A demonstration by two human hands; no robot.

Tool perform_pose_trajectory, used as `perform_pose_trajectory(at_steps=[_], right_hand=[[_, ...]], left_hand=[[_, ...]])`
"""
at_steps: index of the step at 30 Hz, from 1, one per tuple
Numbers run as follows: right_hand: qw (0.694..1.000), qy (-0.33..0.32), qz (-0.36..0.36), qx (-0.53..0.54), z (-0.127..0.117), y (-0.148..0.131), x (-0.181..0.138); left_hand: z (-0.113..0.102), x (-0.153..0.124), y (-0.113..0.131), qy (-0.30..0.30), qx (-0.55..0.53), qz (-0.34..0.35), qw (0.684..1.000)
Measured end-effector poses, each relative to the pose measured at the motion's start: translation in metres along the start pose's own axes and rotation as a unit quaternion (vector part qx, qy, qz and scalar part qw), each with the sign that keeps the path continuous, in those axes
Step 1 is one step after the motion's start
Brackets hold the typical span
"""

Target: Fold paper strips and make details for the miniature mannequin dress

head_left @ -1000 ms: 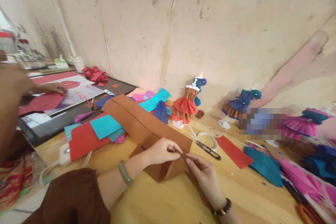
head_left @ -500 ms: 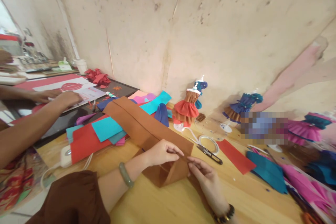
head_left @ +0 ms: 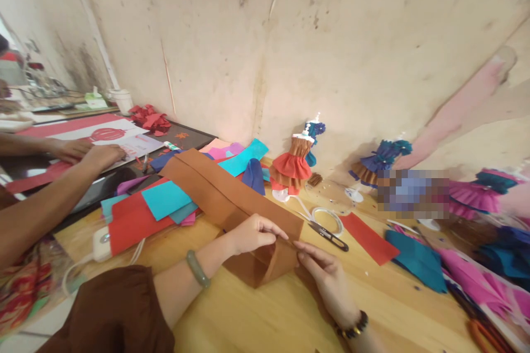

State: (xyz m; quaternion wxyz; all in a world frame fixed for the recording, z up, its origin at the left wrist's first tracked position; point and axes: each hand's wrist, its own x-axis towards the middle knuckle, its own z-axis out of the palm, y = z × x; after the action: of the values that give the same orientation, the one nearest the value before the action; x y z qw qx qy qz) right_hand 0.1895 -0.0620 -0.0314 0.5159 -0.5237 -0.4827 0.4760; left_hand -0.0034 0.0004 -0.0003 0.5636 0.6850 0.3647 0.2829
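A long strip of brown felt [head_left: 215, 190] runs across the wooden table [head_left: 265, 314], its near end folded up. My left hand [head_left: 252, 233], with a green bangle on the wrist, pinches the folded near edge from the left. My right hand [head_left: 325, 276], with a dark bead bracelet, pinches the same edge from the right. The fingertips of both hands nearly meet at the fold.
Black thread snips [head_left: 329, 234] and a white cord lie just beyond my hands. Red [head_left: 132, 223], teal [head_left: 165, 198] and pink felt pieces surround the strip. Small dressed mannequins [head_left: 296, 165] stand by the wall. Another person's arms [head_left: 53, 187] work on paper at the left.
My hands stay pinched on the brown fold, barely shifting. The other person's arm at the left has reached across to the red and white paper.
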Motion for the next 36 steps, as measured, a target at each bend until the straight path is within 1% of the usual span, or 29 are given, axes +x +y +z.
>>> perform_pose_trajectory(at_steps=[5,9,13,16,18,22,28,30,33,36], right_hand=[[1.0,-0.006,-0.014,-0.012,0.001,-0.001,-0.001],[0.999,-0.008,-0.032,-0.043,0.002,-0.001,0.0],[1.0,0.003,-0.022,-0.005,0.005,0.001,0.0],[0.999,-0.02,-0.03,0.036,0.007,0.0,-0.002],[0.998,-0.036,-0.038,0.044,0.008,0.0,-0.003],[0.998,-0.022,-0.052,0.01,0.008,0.003,-0.001],[0.998,0.012,-0.061,-0.014,0.007,0.01,0.001],[0.998,0.013,-0.058,-0.015,0.008,0.01,0.0],[0.998,0.009,-0.055,-0.012,0.009,0.01,-0.001],[0.999,0.0,-0.046,0.0,0.009,0.01,-0.002]], left_hand=[[0.001,-0.001,0.001,-0.007,-0.03,-0.015,0.999],[0.006,0.001,-0.004,0.007,-0.031,-0.018,0.999],[0.009,0.002,-0.006,0.019,-0.024,0.0,1.0],[0.011,-0.001,-0.005,0.02,0.007,0.027,0.999],[0.013,-0.003,-0.004,0.012,0.037,0.049,0.998],[0.016,-0.006,-0.003,0.0,0.086,0.098,0.991],[0.015,-0.008,0.003,0.0,0.13,0.105,0.986],[0.015,-0.009,0.004,-0.003,0.145,0.113,0.983],[0.016,-0.008,0.002,0.007,0.181,0.105,0.978],[0.016,-0.008,-0.002,0.013,0.185,0.102,0.977]])
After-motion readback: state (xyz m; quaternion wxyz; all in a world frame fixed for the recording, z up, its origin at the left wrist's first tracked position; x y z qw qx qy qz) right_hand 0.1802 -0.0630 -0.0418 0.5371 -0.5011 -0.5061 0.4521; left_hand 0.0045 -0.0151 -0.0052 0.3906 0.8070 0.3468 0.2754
